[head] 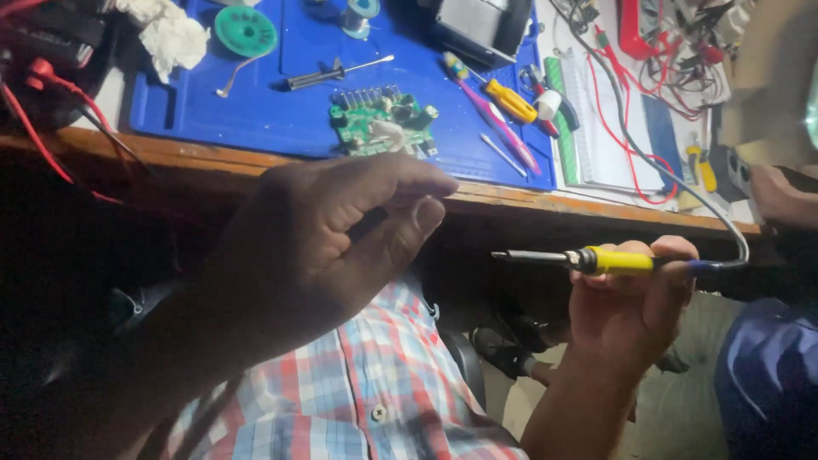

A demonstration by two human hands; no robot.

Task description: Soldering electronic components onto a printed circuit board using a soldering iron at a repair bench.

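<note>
- Wooden-edged bench [588, 204] carries a blue rubber work mat [256, 111].
- Left hand [324, 238] hovers below the bench edge, thumb and forefinger pinched, grasping nothing visible.
- Right hand [626, 307] grips a yellow-handled soldering iron [596, 260], tip pointing left.
- Green circuit board [379, 123] lies on the mat.

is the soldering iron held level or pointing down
Level: the soldering iron lies roughly horizontal in the right hand, tip pointing left.

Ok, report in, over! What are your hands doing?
Right hand grips yellow-handled soldering iron, tip pointing left. Left hand pinched, contents unclear. Green circuit board lies untouched on blue mat.
</note>
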